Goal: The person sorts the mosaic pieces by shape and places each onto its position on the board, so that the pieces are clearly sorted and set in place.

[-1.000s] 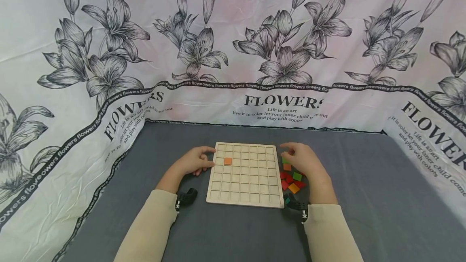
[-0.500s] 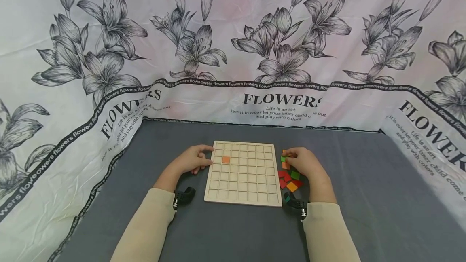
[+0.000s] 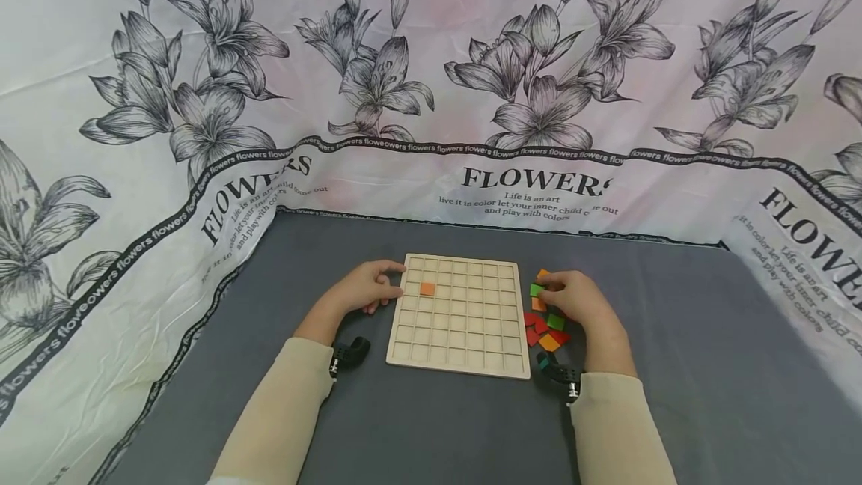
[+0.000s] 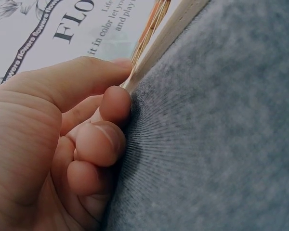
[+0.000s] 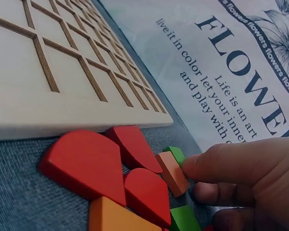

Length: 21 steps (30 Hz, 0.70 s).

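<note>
A pale wooden board point(image 3: 458, 369) with a grid of square recesses lies flat on the grey cloth, one orange tile point(image 3: 427, 289) in its upper left part. Against the board's left edge rest the thumb and forefinger of my left hand point(image 3: 364, 289), spread apart; its other fingers are curled in the left wrist view. To the right of the board, my right hand point(image 3: 582, 302) has thumb and forefinger at a small green tile point(image 5: 175, 153), pinching it. That tile lies between two orange pieces, the nearer orange piece point(image 5: 173, 173) touching it. My fingers partly hide it.
Several red pieces point(image 5: 84, 166), a second green tile point(image 3: 555, 322) and another orange tile point(image 3: 548, 342) lie loosely by the board's right edge. Grey cloth point(image 3: 431, 432) covers the table. A white flower-printed curtain point(image 3: 431, 178) hangs behind and along the sides.
My right hand has come down to the green tile, its fingers drawing together there. The left hand stays at the board's edge. The whole view has shifted slightly.
</note>
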{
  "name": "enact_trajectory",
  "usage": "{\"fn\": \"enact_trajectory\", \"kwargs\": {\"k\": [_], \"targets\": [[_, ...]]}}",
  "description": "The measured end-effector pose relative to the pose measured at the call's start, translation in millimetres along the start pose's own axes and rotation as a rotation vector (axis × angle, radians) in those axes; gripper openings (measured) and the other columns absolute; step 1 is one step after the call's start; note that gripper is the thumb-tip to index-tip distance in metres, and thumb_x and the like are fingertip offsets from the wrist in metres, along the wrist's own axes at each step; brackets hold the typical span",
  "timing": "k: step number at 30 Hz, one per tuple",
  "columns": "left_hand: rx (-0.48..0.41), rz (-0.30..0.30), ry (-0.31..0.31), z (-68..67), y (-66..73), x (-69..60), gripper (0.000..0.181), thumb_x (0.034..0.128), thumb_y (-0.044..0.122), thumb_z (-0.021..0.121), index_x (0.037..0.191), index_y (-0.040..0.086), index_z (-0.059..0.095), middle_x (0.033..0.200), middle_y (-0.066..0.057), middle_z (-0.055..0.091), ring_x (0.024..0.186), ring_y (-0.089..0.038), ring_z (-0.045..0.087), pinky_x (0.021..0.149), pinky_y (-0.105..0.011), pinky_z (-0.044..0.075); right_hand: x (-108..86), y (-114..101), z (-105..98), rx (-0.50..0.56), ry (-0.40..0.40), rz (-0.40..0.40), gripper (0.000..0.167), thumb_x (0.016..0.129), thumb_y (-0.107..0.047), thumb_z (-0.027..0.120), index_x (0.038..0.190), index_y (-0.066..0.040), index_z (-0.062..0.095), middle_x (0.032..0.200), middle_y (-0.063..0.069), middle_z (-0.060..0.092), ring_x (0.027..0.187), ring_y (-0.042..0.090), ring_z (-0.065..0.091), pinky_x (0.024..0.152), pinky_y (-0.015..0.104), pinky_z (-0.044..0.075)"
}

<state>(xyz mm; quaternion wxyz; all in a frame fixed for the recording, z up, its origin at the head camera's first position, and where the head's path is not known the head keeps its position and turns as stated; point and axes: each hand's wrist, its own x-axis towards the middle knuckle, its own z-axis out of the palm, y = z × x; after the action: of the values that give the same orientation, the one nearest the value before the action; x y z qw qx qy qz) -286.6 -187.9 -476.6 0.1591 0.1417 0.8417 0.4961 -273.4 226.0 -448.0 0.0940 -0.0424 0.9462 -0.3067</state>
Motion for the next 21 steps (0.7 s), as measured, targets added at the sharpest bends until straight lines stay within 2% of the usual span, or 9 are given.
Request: {"fn": "enact_trajectory", "kwargs": {"k": [5,12,16,21], "targets": [[0.007,0.0,0.008,0.8,1.2,3.4,0.055,0.0977,0.018,0.074,0.149,0.011,0.053,0.067,-0.01,0.062,0.04,-0.016,0.045,0.043,-0.031,0.043,2.0,4.9,1.8,-0.025,0.038,0.006,0.043,0.1,-0.022,0.067,0.135,0.002,0.064,0.115,0.021,0.067,0.093,0.032,0.061,0.079,0.047,0.053],[0.007,-0.01,0.026,0.6,-0.5,0.8,0.054,0.0983,0.019,0.073,0.149,0.012,0.054,0.066,-0.009,0.061,0.04,-0.015,0.046,0.043,-0.03,0.042,3.8,1.4,2.5,-0.023,0.07,0.016,0.041,0.095,-0.019,0.07,0.13,0.002,0.067,0.094,0.01,0.065,0.075,0.024,0.056,0.064,0.036,0.047],[0.012,-0.02,0.022,1.0,0.5,-1.5,0.054,0.0982,0.019,0.073,0.148,0.011,0.054,0.066,-0.008,0.06,0.04,-0.015,0.046,0.042,-0.03,0.042,2.4,0.4,1.8,-0.028,0.098,0.006,0.041,0.094,-0.018,0.069,0.13,0.001,0.067,0.097,0.011,0.066,0.076,0.025,0.056,0.065,0.036,0.047],[0.021,-0.012,0.013,1.1,4.0,0.2,0.054,0.0988,0.02,0.072,0.149,0.01,0.053,0.066,-0.008,0.06,0.039,-0.015,0.046,0.042,-0.03,0.042,-0.3,-4.3,-6.3,-0.045,0.148,-0.028,0.038,0.096,-0.018,0.068,0.131,-0.005,0.07,0.112,0.017,0.066,0.089,0.03,0.059,0.074,0.044,0.05]]}}
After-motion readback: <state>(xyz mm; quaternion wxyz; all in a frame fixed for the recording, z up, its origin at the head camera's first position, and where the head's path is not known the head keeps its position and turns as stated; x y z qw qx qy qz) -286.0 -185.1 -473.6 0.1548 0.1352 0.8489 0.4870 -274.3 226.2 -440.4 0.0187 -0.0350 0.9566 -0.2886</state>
